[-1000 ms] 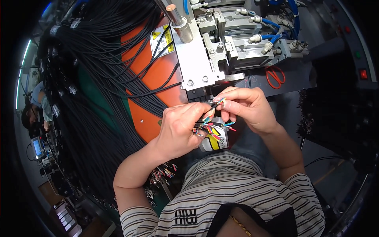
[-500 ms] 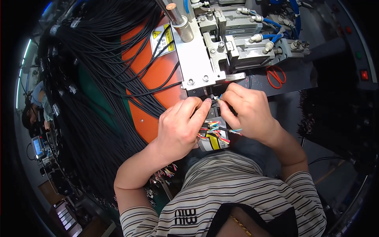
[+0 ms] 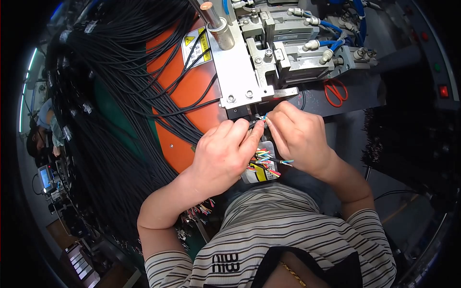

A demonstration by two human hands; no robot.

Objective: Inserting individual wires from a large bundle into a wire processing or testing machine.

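My left hand is closed, its thumb and forefinger pinching the end of a black cable just in front of the machine's metal block. Small coloured wires stick out of that cable end. From the right, my right hand pinches these wires between thumb and forefinger, its fingertips almost touching those of the left. Several more cable ends with stripped coloured wires fan out below the left palm; whether the left fingers also hold them is hidden.
Black cables lie in a thick bundle across an orange panel at the left. Pneumatic cylinders with blue hoses stand at the back. Red-handled scissors rest on the dark surface at the right. A person is at the far left.
Both hands stay at the machine's front. My left hand has shifted slightly right, and its fingertips now pinch closer to the coloured wires held in the right.
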